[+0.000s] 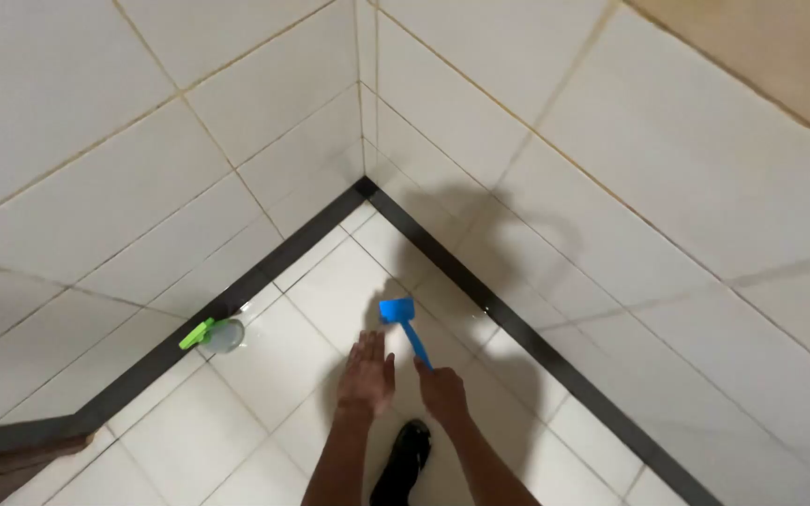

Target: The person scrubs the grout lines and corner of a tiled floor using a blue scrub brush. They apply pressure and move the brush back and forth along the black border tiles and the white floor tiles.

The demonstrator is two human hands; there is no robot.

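Blue dipper [403,323] gripped in my right hand [443,392], held level; left hand [367,371] spread, empty. White floor tiles [255,440] look mostly dry.

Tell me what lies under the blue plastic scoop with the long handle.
Under the blue plastic scoop, held by the right hand, lies white tiled floor in shadow. The patch directly beneath its head is covered.

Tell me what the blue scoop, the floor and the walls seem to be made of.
The blue scoop in the right hand looks like moulded plastic: one even, bright colour, thin handle. The floor seems glazed ceramic tile, pale and glossy with straight grout lines. The walls look like the same kind of tile, larger, with a faint sheen. The dark skirting strip is probably tile too.
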